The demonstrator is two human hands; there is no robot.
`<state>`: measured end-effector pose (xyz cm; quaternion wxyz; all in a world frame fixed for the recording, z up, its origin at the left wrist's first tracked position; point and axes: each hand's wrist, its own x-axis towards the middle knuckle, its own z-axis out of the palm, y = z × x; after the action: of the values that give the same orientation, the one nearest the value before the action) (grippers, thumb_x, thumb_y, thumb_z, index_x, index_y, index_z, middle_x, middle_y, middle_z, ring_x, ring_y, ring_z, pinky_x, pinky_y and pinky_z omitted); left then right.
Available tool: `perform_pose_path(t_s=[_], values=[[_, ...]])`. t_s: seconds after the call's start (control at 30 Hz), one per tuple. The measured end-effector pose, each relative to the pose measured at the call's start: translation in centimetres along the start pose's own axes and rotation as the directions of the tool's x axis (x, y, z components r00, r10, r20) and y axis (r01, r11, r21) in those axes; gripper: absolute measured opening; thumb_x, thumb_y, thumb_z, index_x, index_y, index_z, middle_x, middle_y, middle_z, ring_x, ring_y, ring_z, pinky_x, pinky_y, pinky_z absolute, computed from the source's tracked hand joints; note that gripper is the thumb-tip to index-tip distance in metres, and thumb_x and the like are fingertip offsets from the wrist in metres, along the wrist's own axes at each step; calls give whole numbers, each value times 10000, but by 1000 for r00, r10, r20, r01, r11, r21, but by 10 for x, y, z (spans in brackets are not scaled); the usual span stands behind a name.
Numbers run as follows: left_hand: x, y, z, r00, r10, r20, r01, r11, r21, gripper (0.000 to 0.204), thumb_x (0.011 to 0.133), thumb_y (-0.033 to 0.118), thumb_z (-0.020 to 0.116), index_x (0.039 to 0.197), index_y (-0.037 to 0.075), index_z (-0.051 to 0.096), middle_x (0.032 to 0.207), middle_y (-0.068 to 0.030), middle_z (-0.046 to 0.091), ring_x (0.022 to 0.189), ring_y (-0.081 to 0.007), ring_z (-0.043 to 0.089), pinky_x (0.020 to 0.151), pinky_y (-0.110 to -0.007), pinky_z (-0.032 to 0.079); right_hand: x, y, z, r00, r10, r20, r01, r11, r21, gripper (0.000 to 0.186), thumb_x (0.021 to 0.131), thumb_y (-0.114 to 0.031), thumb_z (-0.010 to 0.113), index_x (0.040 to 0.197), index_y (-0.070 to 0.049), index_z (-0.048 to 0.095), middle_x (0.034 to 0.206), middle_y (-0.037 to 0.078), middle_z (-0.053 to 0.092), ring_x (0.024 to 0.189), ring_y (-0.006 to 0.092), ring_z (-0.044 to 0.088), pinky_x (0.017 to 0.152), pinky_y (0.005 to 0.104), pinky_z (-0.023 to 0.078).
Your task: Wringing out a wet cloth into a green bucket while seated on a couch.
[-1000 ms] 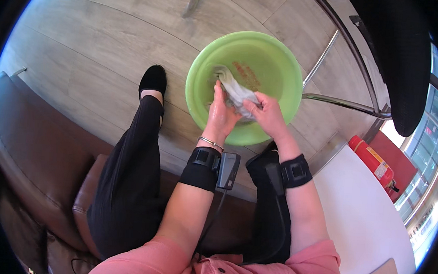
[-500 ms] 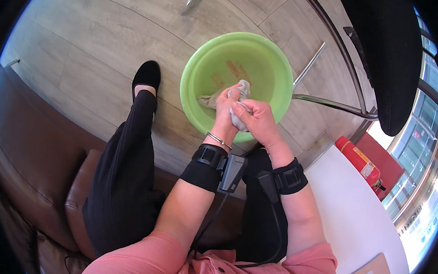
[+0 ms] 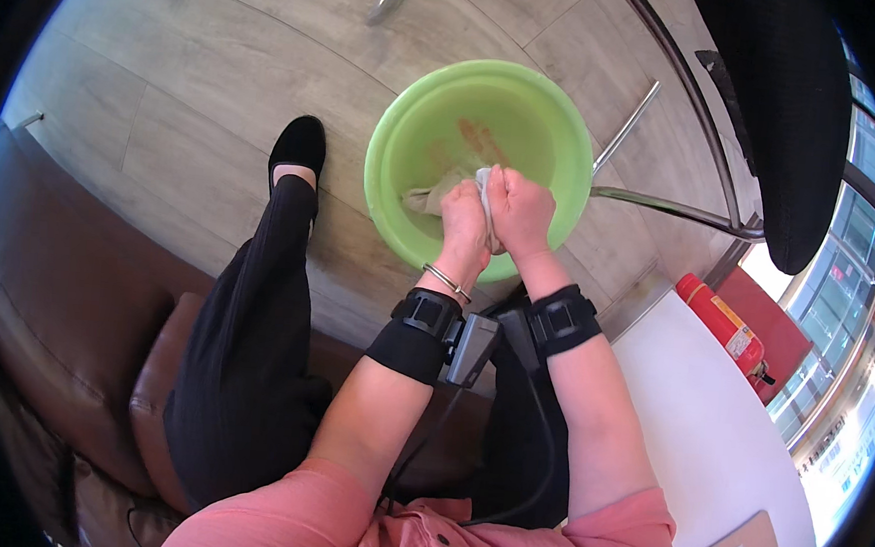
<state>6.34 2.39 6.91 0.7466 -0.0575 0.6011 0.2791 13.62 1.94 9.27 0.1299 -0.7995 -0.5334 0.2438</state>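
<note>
Over the green plastic basin (image 3: 384,135) my two fists are pressed side by side. My left hand (image 3: 464,220) is closed round a wet, light grey cloth (image 3: 485,191), and my right hand (image 3: 522,211) grips the same cloth against it. A strip of the cloth shows between the fists; the rest is hidden in my fingers. A greyish cloth piece (image 3: 424,199) lies low in the basin left of my left hand; whether it joins the held cloth, I cannot tell. Reddish markings (image 3: 481,141) show on the basin's bottom.
A metal chair leg (image 3: 662,209) stands close to the basin's right side, under a black seat (image 3: 792,125). Further right are a white table (image 3: 696,390) and a red fire extinguisher (image 3: 720,321). A brown sofa (image 3: 77,272) lies to the left. Black straps with small boxes circle both forearms.
My right hand has turned over and closed into a fist beside the left one. The bunched cloth between my hands has become mostly covered by my fingers.
</note>
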Motion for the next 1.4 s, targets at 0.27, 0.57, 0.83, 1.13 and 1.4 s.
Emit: perform_pose_path(t_s=[0.27,0.57,0.83,1.13,1.4], values=[[4,13,-5,986,154,65,-158,985,71,290,819,28,446,1108,13,439,985,-111,498,809,-179,534,628,-297,479,15,79,20,944,301,-136,-313,947,-74,390,880,-382,411,734,-62,578,684,180,575,694,363,567,618,453,429],[18,10,-45,995,-69,74,54,981,187,710,801,40,471,1400,79,92,1434,-148,121,1178,-289,358,943,-489,322,11,94,50,965,253,-64,-259,957,-130,388,843,-285,518,1205,-149,483,1201,223,438,1084,376,443,875,434,391],[14,19,-34,979,-65,193,49,995,86,618,896,275,398,1408,156,73,1422,-108,159,1265,-299,244,966,-565,229,14,70,45,922,96,374,-155,979,130,270,829,-268,552,1003,-65,590,923,134,591,841,284,576,727,382,446],[17,1,-26,961,-51,271,136,943,-305,406,934,351,353,1173,27,406,937,-71,535,733,-190,536,665,-340,480,-20,-15,-49,819,-109,563,-295,762,577,196,825,-190,567,793,2,552,641,33,472,627,85,434,583,249,386],[16,-11,-19,989,13,146,-5,998,-55,156,900,134,411,939,11,499,850,-76,553,715,-162,537,606,-301,445,-25,-20,-24,938,-163,306,48,936,350,325,823,-247,532,608,-7,491,517,104,455,470,182,447,477,297,379]])
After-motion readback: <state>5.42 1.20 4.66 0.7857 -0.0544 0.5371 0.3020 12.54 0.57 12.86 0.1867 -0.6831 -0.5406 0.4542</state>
